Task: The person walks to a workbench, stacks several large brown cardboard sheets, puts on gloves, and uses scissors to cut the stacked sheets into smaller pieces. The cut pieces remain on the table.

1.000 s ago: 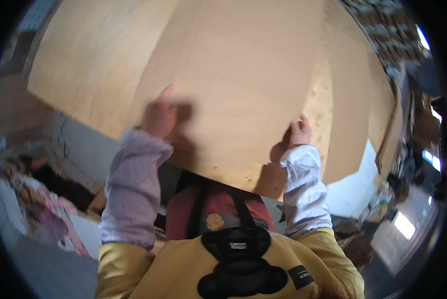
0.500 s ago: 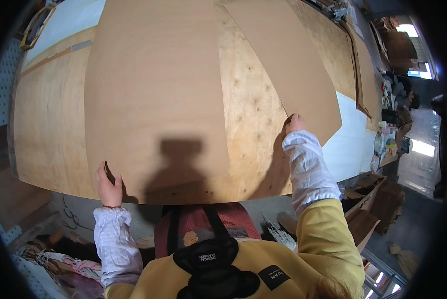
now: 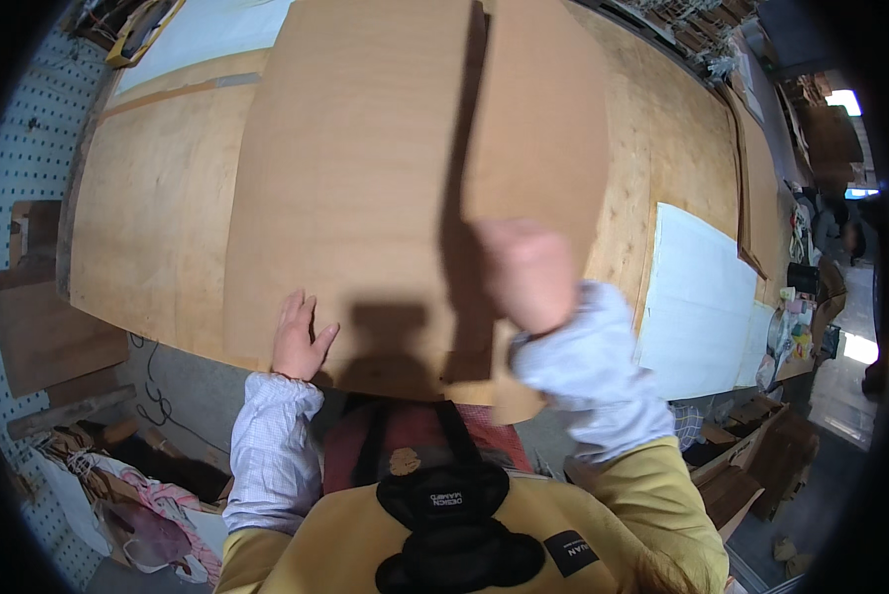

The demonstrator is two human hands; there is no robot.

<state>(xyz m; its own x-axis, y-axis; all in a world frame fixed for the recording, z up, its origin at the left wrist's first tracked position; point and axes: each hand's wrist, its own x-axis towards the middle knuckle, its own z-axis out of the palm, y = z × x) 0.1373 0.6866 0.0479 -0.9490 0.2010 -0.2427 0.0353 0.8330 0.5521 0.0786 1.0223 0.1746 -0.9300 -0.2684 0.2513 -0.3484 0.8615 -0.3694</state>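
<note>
A large brown cardboard sheet (image 3: 355, 148) lies flat on the wooden tabletop in front of me. My left hand (image 3: 301, 339) rests on its near edge, thumb apart and fingers stretched out. To the right, a narrower brown cardboard panel (image 3: 543, 119) is raised and casts a dark shadow along the large sheet. My right hand (image 3: 531, 277), smeared by motion, is closed on the near end of this panel. How its fingers wrap the edge is hard to make out.
Bare plywood (image 3: 157, 218) shows at the table's left. A white sheet (image 3: 697, 307) lies to the right, near a stack of brown boards (image 3: 756, 188). A yellow-framed holder (image 3: 145, 35) stands at the far left corner. Cartons (image 3: 751, 465) sit on the floor at right.
My right hand has drawn the narrower panel leftward and lifted it, so that it now overlaps the large sheet. The left hand stays at the near edge. My view has shifted.
</note>
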